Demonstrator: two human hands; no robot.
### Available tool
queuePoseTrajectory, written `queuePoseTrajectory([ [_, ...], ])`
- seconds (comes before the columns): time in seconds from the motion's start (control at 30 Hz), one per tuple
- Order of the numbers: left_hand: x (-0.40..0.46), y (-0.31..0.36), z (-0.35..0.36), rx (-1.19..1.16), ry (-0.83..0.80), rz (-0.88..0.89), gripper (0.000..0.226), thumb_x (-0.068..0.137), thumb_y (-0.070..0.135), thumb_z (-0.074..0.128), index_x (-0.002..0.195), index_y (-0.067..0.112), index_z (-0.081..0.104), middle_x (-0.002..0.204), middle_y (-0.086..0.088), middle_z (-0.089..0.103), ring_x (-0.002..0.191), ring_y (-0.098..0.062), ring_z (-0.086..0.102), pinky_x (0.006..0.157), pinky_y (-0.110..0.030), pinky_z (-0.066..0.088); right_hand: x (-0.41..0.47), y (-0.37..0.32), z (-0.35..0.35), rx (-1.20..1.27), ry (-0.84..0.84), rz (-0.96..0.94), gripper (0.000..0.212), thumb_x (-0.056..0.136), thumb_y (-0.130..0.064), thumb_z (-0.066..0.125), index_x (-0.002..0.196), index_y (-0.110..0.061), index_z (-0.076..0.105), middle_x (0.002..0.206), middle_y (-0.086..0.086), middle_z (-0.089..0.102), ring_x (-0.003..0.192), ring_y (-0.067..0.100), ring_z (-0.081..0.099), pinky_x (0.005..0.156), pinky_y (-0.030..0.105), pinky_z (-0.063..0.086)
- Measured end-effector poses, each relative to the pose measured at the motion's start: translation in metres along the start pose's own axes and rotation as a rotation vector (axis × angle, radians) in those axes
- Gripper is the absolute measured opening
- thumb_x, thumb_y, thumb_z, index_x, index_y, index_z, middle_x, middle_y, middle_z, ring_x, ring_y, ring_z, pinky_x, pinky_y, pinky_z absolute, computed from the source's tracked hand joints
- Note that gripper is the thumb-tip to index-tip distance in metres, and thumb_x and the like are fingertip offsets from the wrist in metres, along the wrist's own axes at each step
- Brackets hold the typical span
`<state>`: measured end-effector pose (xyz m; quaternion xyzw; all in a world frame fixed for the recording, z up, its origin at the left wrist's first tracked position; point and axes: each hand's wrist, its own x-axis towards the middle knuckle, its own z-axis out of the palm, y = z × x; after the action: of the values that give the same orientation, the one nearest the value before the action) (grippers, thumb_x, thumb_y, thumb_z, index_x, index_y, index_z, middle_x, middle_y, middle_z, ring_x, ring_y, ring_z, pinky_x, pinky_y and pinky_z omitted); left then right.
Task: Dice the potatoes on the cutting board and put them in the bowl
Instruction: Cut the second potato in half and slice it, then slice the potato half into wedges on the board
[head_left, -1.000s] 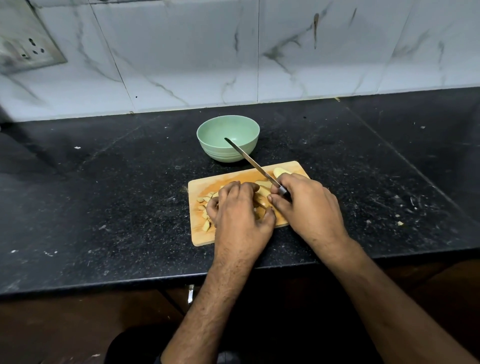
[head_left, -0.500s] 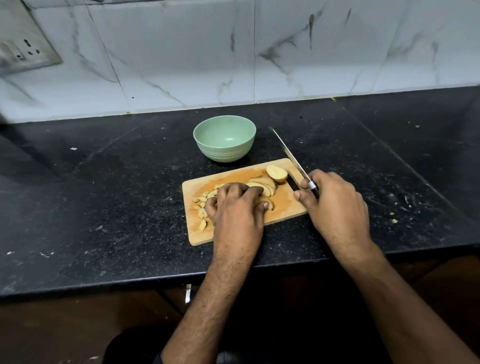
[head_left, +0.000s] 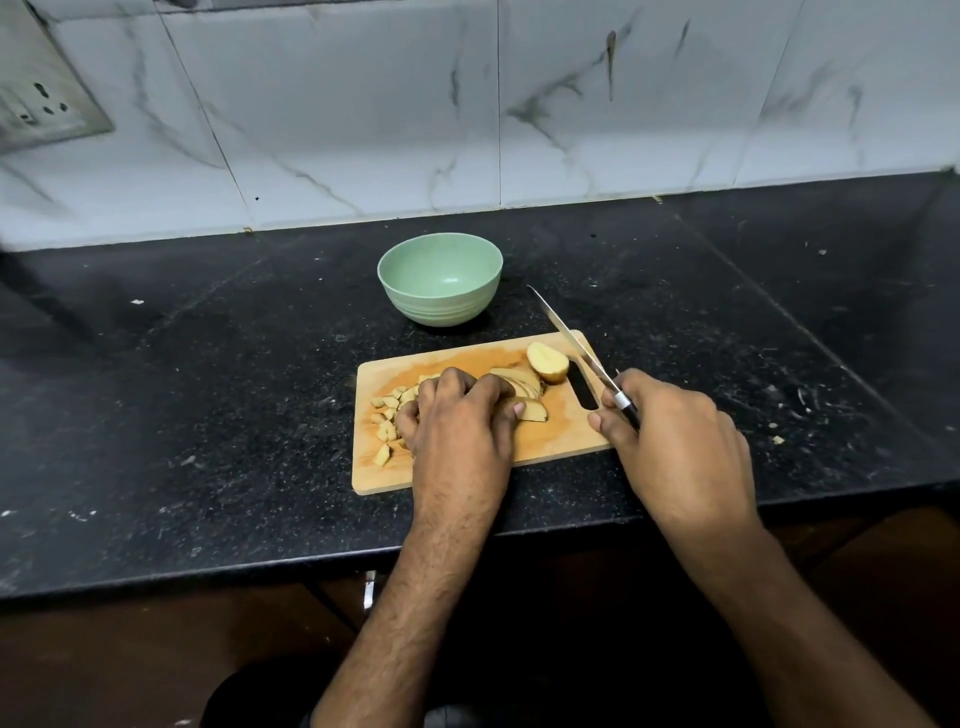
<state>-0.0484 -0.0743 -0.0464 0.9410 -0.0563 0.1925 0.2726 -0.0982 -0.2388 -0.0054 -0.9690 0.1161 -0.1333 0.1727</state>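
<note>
A wooden cutting board (head_left: 558, 431) lies on the black counter. Diced potato pieces (head_left: 387, 415) sit on its left part, potato slices (head_left: 519, 384) in the middle and a potato end piece (head_left: 546, 362) at the back right. My left hand (head_left: 457, 421) rests on the board with its fingers curled over the slices and dice. My right hand (head_left: 675, 441) grips the handle of a knife (head_left: 571, 340) at the board's right edge, the blade pointing away to the back left, above the board. A green bowl (head_left: 440, 285) stands empty behind the board.
The black stone counter (head_left: 208, 415) runs to a marble-tiled wall (head_left: 363, 130) at the back, with a socket plate (head_left: 36, 98) at the upper left. Small scraps lie scattered on the counter at the right (head_left: 777, 440). The counter's front edge is just below the board.
My right hand has drawn the knife from over the board's middle to its right edge. The left hand has stayed over the potato pieces.
</note>
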Motion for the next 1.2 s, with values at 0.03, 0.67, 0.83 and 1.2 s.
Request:
queuePoseTrajectory([
  [0.03, 0.0, -0.001, 0.0, -0.001, 0.004, -0.003, 0.021, 0.097, 0.046, 0.054, 0.107, 0.033, 0.067, 0.104, 0.011, 0.048, 0.104, -0.01, 0.038, 0.095, -0.036, 0.02, -0.002, -0.001, -0.002, 0.034, 0.008, -0.019, 0.016, 0.096, -0.047, 0.06, 0.098, -0.032, 0.057, 0.084, -0.013, 0.061, 0.077, 0.015, 0.058, 0.066, 0.034, 0.042],
  [0.67, -0.01, 0.0, -0.005, -0.004, -0.022, 0.092, 0.037, 0.086, 0.063, 0.061, 0.108, 0.035, 0.068, 0.107, 0.016, 0.054, 0.117, -0.01, 0.031, 0.098, -0.038, 0.014, -0.035, 0.014, -0.025, 0.139, -0.414, -0.026, 0.04, 0.101, -0.058, 0.033, 0.083, -0.027, 0.049, 0.072, 0.0, 0.06, 0.063, 0.011, 0.06, 0.058, 0.033, 0.044],
  [0.83, -0.005, -0.002, -0.007, -0.175, -0.087, 0.039, 0.038, 0.087, 0.034, 0.073, 0.12, 0.039, 0.055, 0.104, 0.023, 0.061, 0.115, -0.002, 0.036, 0.102, -0.036, 0.015, -0.036, 0.024, -0.032, 0.044, -0.459, -0.027, 0.042, 0.1, -0.058, 0.037, 0.08, -0.023, 0.05, 0.072, -0.001, 0.06, 0.069, 0.013, 0.059, 0.063, 0.036, 0.045],
  [1.2, -0.006, -0.003, -0.007, -0.12, 0.038, -0.011, 0.021, 0.089, 0.025, 0.07, 0.107, 0.032, 0.063, 0.106, 0.019, 0.059, 0.114, -0.009, 0.04, 0.097, -0.036, 0.02, -0.042, 0.028, -0.043, -0.043, -0.498, -0.049, 0.042, 0.099, -0.059, 0.036, 0.082, -0.024, 0.051, 0.072, 0.0, 0.061, 0.07, 0.011, 0.059, 0.068, 0.035, 0.051],
])
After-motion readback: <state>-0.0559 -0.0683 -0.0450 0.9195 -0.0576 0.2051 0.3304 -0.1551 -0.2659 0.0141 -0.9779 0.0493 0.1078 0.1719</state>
